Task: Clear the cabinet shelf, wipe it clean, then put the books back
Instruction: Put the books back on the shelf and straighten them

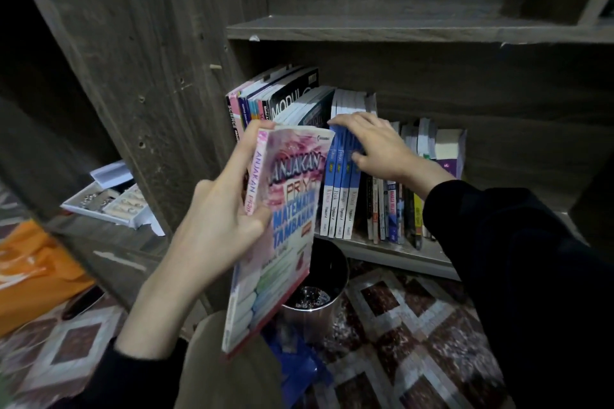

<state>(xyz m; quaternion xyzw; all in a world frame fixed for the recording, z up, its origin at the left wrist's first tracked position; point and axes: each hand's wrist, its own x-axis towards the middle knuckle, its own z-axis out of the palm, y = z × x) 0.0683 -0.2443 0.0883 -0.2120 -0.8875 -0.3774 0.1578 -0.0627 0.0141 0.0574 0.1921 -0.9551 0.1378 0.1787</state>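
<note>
Closest to me was my left hand (pixel 216 226), its fingers (pixel 239 156) curled round the spine edge of a pink workbook (pixel 289 229) and the thumb pressed on the front cover. It held the workbook upright and slightly tilted in front of the cabinet (pixel 149 60), clear of the shelf (pixel 398 256). Beyond it my right hand (pixel 375 146) reached onto that lower shelf. Its fingers were hooked over the top edges of a set of blue books (pixel 342 199), and the thumb lay against their spines. The blue books stood upright on the shelf, spines outward. To their left a group of taller books (pixel 265 103) leaned rightward towards them. To their right ran a row of thinner, shorter books (pixel 395 212), also upright. Below the workbook a metal cup (pixel 315 309) stood on the patterned mat (pixel 415 325), just in front of the shelf's edge. Off to the left, in the neighbouring compartment, a white tray (pixel 109 206) lay at a tilt, with an orange cloth (pixel 30 272) below it on the floor.
</note>
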